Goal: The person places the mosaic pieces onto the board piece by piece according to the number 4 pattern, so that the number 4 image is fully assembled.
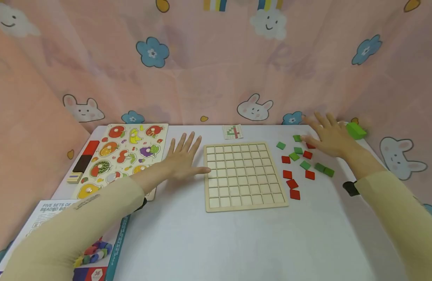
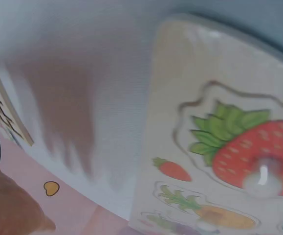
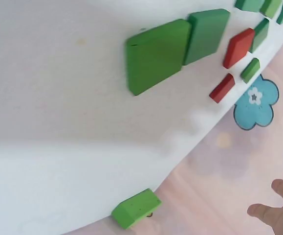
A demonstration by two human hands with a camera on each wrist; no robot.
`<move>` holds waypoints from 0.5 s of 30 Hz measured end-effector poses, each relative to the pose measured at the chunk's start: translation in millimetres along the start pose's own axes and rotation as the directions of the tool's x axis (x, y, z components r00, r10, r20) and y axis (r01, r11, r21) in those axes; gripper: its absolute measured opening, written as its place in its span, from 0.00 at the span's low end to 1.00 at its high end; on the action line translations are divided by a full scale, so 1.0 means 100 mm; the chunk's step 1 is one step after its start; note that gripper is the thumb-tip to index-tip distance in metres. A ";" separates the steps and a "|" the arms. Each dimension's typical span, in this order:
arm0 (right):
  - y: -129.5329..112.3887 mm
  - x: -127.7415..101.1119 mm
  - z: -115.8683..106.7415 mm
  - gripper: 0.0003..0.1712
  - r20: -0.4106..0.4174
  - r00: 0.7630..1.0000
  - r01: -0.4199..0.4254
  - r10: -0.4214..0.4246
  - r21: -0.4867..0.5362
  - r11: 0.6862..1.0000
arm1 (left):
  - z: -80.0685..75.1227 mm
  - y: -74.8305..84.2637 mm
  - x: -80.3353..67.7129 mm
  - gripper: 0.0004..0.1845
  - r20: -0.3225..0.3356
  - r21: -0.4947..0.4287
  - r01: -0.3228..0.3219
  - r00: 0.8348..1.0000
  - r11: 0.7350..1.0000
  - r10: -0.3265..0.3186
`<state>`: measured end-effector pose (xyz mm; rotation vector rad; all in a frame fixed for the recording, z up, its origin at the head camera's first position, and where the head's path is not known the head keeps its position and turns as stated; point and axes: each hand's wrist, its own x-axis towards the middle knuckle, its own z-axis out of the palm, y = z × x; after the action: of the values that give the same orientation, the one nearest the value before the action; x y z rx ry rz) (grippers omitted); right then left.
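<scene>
An empty wooden grid board (image 1: 244, 175) lies mid-table. My left hand (image 1: 182, 158) lies flat on the table just left of it, fingers spread, thumb tip at the board's left edge. My right hand (image 1: 326, 136) is spread open over the far end of a scatter of red tiles (image 1: 292, 183) and green tiles (image 1: 305, 165), fingertips by a green tile (image 1: 297, 138). It holds nothing. The right wrist view shows two green tiles (image 3: 156, 56) side by side, red tiles (image 3: 238, 47) and my fingertips (image 3: 278, 215).
A small pattern card (image 1: 232, 132) lies behind the board. A fruit peg puzzle (image 1: 124, 156), its strawberry (image 2: 249, 152) showing, sits left with red, black and striped blocks (image 1: 86, 156) beside it. A bead-set box (image 1: 107, 249) is front left; a green block (image 1: 355, 130) far right.
</scene>
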<state>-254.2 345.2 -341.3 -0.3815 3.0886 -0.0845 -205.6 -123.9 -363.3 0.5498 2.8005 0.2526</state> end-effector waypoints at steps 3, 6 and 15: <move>0.00 0.07 -0.03 0.46 -0.007 1.000 -0.006 0.006 0.037 0.999 | -0.03 0.02 0.08 0.60 0.036 -0.070 -0.034 0.999 0.997 0.037; 0.00 0.15 -0.04 0.44 0.013 1.000 -0.016 0.015 0.088 0.996 | -0.06 0.03 0.16 0.62 0.084 -0.161 -0.077 0.992 0.984 0.091; -0.04 0.41 0.11 0.27 0.053 0.998 0.023 -0.036 0.229 0.973 | -0.05 0.03 0.31 0.67 0.202 -0.238 -0.140 0.961 0.961 0.189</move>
<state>-292.3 330.6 -352.8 -0.4108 2.9722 -0.4168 -233.1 -109.5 -365.3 0.7114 2.4715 0.4985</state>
